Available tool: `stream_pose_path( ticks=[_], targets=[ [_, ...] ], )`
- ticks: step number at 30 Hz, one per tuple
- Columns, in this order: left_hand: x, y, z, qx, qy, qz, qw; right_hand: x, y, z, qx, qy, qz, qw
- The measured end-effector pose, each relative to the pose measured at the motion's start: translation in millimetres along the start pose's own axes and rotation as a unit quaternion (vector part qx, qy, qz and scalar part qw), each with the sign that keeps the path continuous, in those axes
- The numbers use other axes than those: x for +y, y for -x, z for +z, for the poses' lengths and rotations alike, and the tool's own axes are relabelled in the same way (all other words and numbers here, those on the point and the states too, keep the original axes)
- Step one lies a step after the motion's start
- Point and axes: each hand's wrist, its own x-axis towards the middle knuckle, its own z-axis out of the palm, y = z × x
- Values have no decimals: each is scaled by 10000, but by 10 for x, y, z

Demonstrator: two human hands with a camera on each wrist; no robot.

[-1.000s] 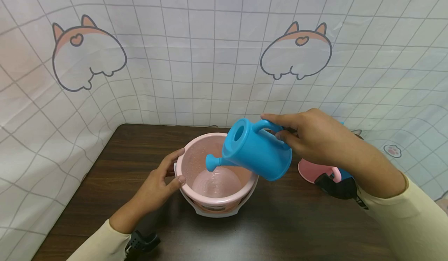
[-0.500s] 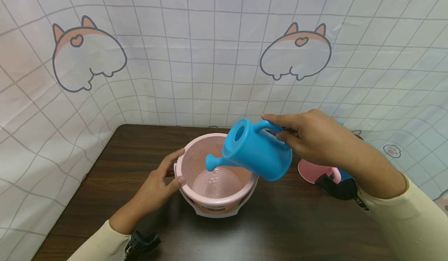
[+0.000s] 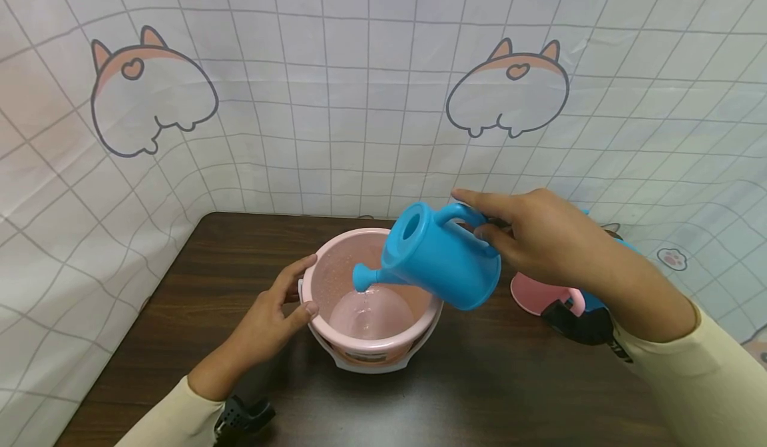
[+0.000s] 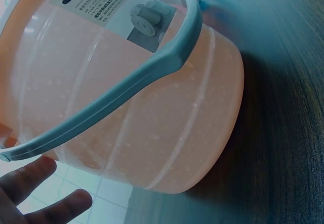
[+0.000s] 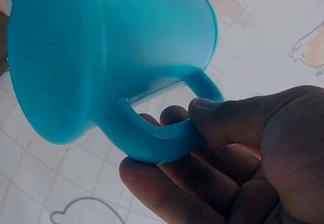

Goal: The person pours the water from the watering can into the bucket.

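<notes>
A light blue watering can (image 3: 446, 257) hangs tilted over a pink bucket (image 3: 367, 344), its spout (image 3: 365, 278) pointing down inside the rim. A thin trickle falls from the spout into shallow water (image 3: 371, 317) at the bottom. My right hand (image 3: 539, 234) grips the can by its handle (image 5: 157, 143), thumb on one side and fingers under the other, the index finger stretched out along the top. At the bucket's left rim rests my left hand (image 3: 272, 314), thumb and index fingertip spread along the edge. Two straight fingers (image 4: 55, 209) show beside the bucket's wall in the left wrist view.
The bucket's grey carrying handle (image 4: 116, 102) hangs down its outer side. Behind my right forearm lies a pink item with a looped handle (image 3: 542, 294), with something blue beside it, partly hidden. A white gridded sheet (image 3: 335, 100) stands behind the dark wooden table (image 3: 240, 260).
The right index finger has lifted slightly off the can's handle. The trickle looks thinner and the ripples in the bucket smaller. The left hand and bucket have stayed put.
</notes>
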Motion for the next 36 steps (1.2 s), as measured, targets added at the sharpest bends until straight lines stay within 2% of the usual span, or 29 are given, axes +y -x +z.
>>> stream_pose_path(
  ticks=[11,22,36],
  targets=[
    [-3,-3,-2,-35,-13,-9,10000,-53,-25,7,25,-284,275,9992],
    [5,3,0,-48,-8,-18,10000,-89,-114,-14,127,-156,-214,9996],
    [-8,7,4,-33,-13,17,10000,-137,-234,-80,-101,-17,-255,9996]
  ],
)
